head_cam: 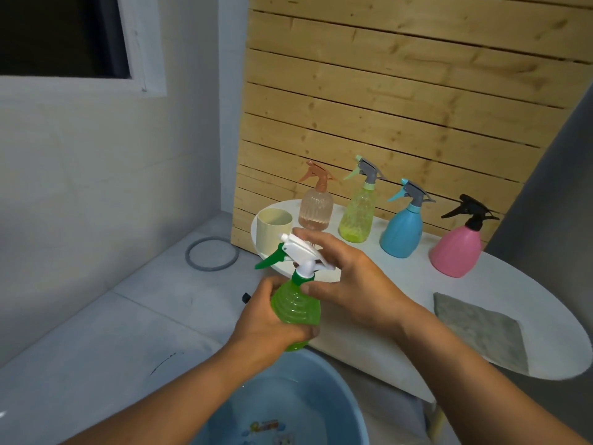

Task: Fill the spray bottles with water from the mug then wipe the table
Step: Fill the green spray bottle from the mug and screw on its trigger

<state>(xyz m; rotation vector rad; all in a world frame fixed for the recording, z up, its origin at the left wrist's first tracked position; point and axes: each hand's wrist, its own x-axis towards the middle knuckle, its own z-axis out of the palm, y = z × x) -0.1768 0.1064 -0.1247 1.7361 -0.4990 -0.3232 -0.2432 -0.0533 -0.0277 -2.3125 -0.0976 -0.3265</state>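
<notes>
Fingers of the left hand (pixel 272 319) curl around the ribbed body of the green spray bottle (pixel 296 311), gripping it from the left side and holding it upright above the blue basin (pixel 333 390), which has water in it and sits on the floor at the bottom of the head view. Over on the other side, the right hand (pixel 349 281) grasps the bottle's white spray head (pixel 303 250), fingers wrapped over the top and the thumb pressed against the green collar at the neck; the green trigger points left. Behind the hands, the cream mug (pixel 274 228) stands upright near the left end of the white oval table (pixel 417 271). Four more spray bottles stand upright in a row along the table's far edge, in front of a slatted wooden panel (pixel 401 91): a clear peach bottle (pixel 315 208) just beside the mug, then a clear yellow-green bottle (pixel 357 216) with a grey and mint head, a blue bottle (pixel 402 231) with a grey and teal head, and a pink bottle (pixel 457 252) with a black head. All four have their spray heads on. Near the right end of the table a grey cloth (pixel 481 329) lies flat, well apart from the bottles. On the pale floor to the left of the table lies a grey ring (pixel 212 253).
</notes>
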